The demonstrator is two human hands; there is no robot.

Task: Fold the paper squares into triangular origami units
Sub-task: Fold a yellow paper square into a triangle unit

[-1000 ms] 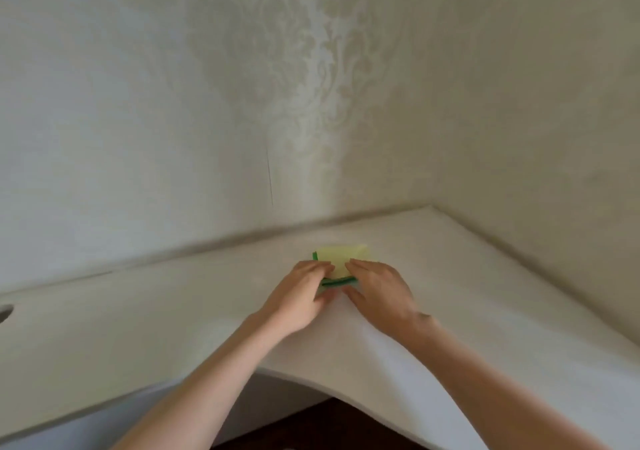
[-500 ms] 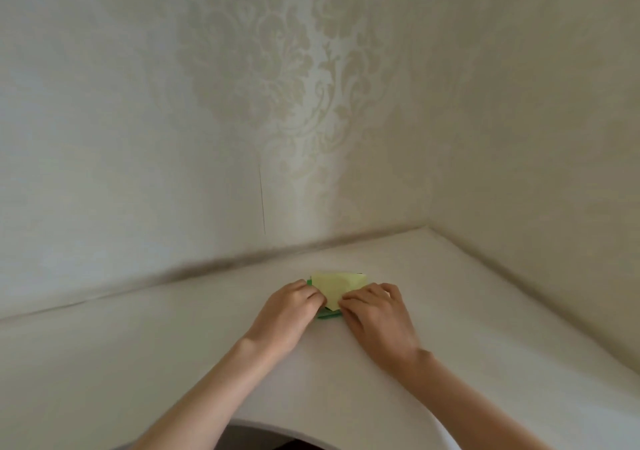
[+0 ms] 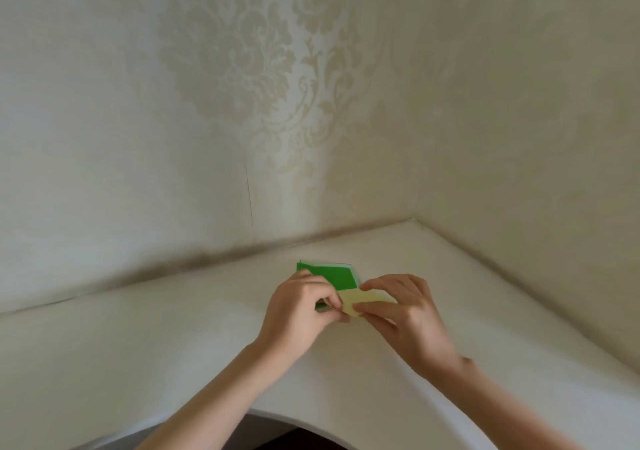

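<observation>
A small stack of paper squares lies on the white corner desk, its top sheet now bright green. A pale yellow sheet is held just in front of the stack, toward its right. My right hand pinches the yellow sheet between thumb and fingers. My left hand has curled fingers at the stack's near left corner and the yellow sheet's left edge; which of the two it grips I cannot tell. The stack's near edge is hidden behind both hands.
Patterned wallpaper walls close off the desk at the back and right, meeting in a corner. The desk's front edge curves inward below my forearms, with dark floor under it.
The yellow sheet that covered the stack has come off toward me and to the right, exposing the green sheet beneath. The view has tilted slightly.
</observation>
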